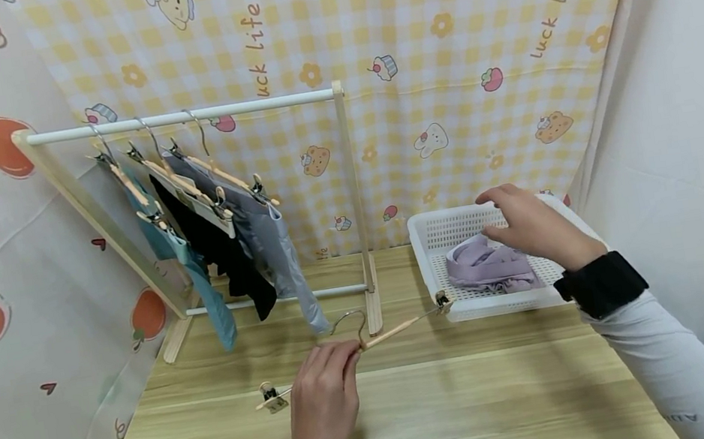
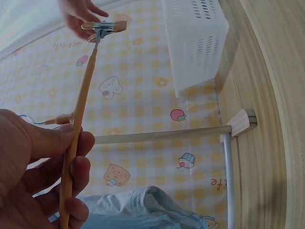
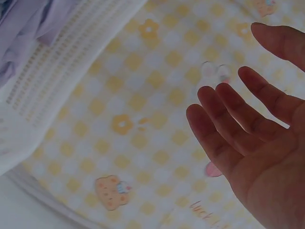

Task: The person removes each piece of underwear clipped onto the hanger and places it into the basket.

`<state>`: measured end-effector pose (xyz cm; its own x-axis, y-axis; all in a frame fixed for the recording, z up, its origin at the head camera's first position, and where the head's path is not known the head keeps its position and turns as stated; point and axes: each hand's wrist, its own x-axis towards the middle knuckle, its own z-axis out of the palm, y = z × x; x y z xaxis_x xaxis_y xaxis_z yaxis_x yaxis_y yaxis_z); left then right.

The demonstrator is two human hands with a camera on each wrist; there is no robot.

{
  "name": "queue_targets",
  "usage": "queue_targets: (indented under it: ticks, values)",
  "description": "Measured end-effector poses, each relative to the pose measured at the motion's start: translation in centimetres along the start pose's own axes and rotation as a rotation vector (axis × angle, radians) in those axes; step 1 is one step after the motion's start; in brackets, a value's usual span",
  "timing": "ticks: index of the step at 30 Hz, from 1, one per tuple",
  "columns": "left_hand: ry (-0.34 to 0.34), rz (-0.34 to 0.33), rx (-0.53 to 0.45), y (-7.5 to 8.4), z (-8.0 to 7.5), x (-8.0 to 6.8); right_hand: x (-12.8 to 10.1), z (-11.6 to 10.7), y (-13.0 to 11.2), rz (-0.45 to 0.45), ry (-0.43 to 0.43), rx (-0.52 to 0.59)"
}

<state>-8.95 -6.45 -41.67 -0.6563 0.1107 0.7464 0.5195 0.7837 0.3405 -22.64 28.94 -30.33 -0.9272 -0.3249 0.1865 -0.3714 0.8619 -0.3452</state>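
Observation:
My left hand (image 1: 324, 398) grips a wooden clip hanger (image 1: 383, 335) by its bar, just above the table; in the left wrist view the fingers (image 2: 71, 167) curl round the wooden bar (image 2: 81, 119). My right hand (image 1: 530, 223) hovers open over the white basket (image 1: 426, 239), fingers straight (image 3: 238, 124), just above a lilac garment (image 1: 489, 267) lying inside. It holds nothing.
A small wooden rack with a white rail (image 1: 186, 115) stands at the back left, carrying three hangers with a teal, a black and a grey garment (image 1: 275, 254). Patterned cloth walls close in on all sides. The wooden tabletop (image 1: 454, 401) stretches toward me.

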Motion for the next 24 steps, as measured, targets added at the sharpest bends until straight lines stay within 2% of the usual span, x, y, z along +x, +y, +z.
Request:
queue_targets:
  ticks: [3,12,18,24]
  values:
    - [0.002,0.020,0.003,0.0,0.1,0.0,-0.4,0.0,-1.9,-0.051,-0.001,0.004]
    - [-0.033,0.037,-0.018,0.3,0.1,-0.2,-2.3,1.5,-6.1,-0.299,-0.012,-0.029]
    - [-0.036,0.066,-0.013,0.3,0.2,-0.2,-3.8,3.4,-8.0,-0.425,-0.013,-0.069]
    - [-0.064,0.063,-0.015,0.5,0.2,-0.2,-4.9,5.2,-9.0,-0.520,-0.010,-0.090]
